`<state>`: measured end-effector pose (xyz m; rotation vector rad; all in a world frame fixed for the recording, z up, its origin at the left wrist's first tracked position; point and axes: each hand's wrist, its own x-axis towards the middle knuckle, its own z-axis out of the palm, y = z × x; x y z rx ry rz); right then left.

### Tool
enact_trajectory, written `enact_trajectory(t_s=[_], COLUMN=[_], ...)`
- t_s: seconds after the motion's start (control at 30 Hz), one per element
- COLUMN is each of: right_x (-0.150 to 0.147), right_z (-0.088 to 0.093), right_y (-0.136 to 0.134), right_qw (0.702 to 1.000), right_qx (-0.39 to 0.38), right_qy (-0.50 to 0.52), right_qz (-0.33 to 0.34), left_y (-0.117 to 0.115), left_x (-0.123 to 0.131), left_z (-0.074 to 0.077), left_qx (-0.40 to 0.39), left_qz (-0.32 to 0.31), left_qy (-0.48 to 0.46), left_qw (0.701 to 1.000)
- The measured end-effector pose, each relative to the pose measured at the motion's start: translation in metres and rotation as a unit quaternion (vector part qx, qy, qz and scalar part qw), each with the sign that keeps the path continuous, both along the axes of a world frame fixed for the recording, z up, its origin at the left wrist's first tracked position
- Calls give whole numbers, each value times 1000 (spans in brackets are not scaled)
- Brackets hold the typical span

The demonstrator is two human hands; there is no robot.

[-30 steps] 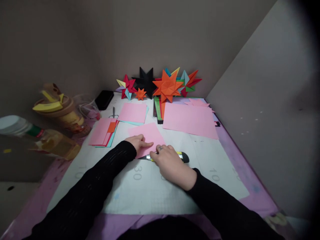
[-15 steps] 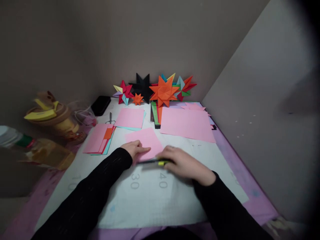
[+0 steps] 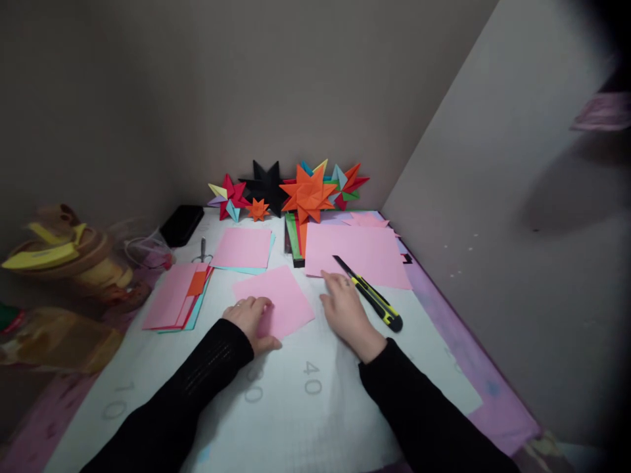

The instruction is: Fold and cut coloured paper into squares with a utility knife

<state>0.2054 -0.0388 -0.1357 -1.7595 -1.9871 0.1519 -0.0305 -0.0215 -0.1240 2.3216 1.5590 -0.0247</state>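
Note:
My left hand [image 3: 250, 322] rests on the lower left part of a pink paper square [image 3: 288, 302], its thumb and fingers apart. Just right of that square is my right hand [image 3: 345, 312], fingers loosely bent and spread, holding nothing. A black and yellow utility knife [image 3: 372, 295] lies beside the right hand, its blade toward the far side and overlapping a large pink sheet [image 3: 355, 249]. Behind the left hand sits a pink square on light blue paper [image 3: 243, 247]. To its left is a stack of pink, red and blue papers [image 3: 167, 295] with an orange piece on top.
Folded paper stars, among them an orange one [image 3: 309, 192] and a black one [image 3: 266, 180], stand against the wall. Scissors [image 3: 202, 249] and a black phone [image 3: 182, 225] lie at the far left. A bottle [image 3: 59, 341] and a brown pot-like object [image 3: 73, 256] stand further left.
The right hand has let go of the utility knife, which now lies at its right, and has moved away from the square. The left hand's pointing finger has drawn in. The view has shifted slightly.

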Motion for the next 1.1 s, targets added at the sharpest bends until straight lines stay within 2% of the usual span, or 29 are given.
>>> enact_trajectory(t_s=[0.1,0.17,0.23,0.27,0.37,0.43,0.47,0.57,0.67,0.73,0.77,0.83,0.9,0.97,1.03,1.1], right_x=[-18,-21,-20,-18,-13,-13,-13,-16,-18,-17,-17,-17,-18,-19,-19,-16], right_z=[-6,-9,-10,-11,-12,-14,-15,-19,-21,-21,-21,-20,-19,-16,-10,-1], right_y=[-5,-6,-5,-4,-2,-1,0,1,2,2,2,1,0,-1,-2,-3], right_qw=[995,990,986,984,983,982,982,981,981,980,980,980,977,967,930,854], right_qx=[-14,-23,-29,-32,-34,-33,-32,-31,-30,-32,-34,-36,-37,-60,-121,-203], right_qy=[78,120,151,161,174,176,176,174,175,177,178,177,188,236,345,479], right_qz=[58,69,66,62,50,55,60,77,84,82,82,87,91,74,34,-2], left_y=[1,2,5,8,21,30,35,43,41,36,33,26,20,15,13,14], left_x=[3,3,-2,-9,-44,-78,-94,-130,-139,-130,-122,-98,-70,-44,-26,-18], left_z=[-6,-8,-3,2,29,46,52,60,64,68,69,67,57,42,28,18], left_qx=[-44,-33,-20,-15,42,127,149,111,86,109,124,134,74,46,21,3], left_qz=[1,-28,-38,-21,86,164,224,309,328,306,275,174,65,17,-13,-30], left_qy=[7,-5,-45,-71,-111,-71,-34,75,146,160,160,141,104,82,86,86], left_qw=[999,999,998,997,989,976,963,942,929,932,940,965,990,995,996,996])
